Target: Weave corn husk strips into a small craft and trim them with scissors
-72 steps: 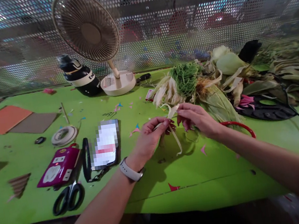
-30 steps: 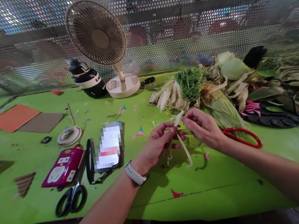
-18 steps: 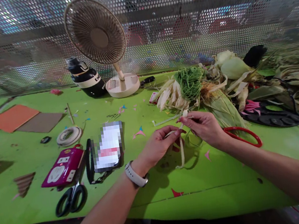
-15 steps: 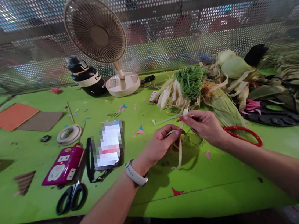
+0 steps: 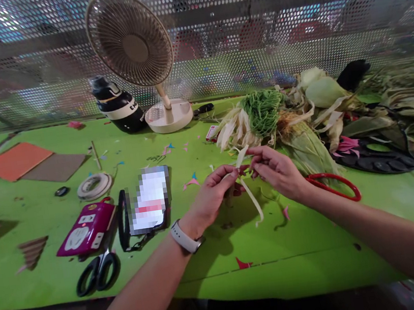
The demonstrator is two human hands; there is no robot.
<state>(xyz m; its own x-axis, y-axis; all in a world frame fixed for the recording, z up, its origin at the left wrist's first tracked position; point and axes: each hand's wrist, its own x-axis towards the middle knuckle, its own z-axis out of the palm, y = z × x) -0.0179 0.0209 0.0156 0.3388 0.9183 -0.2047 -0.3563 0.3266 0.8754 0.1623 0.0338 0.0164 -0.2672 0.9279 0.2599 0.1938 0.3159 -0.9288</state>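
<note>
Fingertips of both hands are pinching one pale corn-husk strip (image 5: 248,186) just above the green table (image 5: 291,261): left hand (image 5: 214,191) and right hand (image 5: 276,171) are meeting at its upper part, its long end dangling nearward.

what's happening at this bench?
A person at a green table pinches a pale husk strip between both hands: left hand and right hand meet at its upper part, and the loose end hangs toward the table. A husk pile lies just behind, with red scissors under the right wrist. A phone, black scissors, tape roll and fan sit to the left.
</note>
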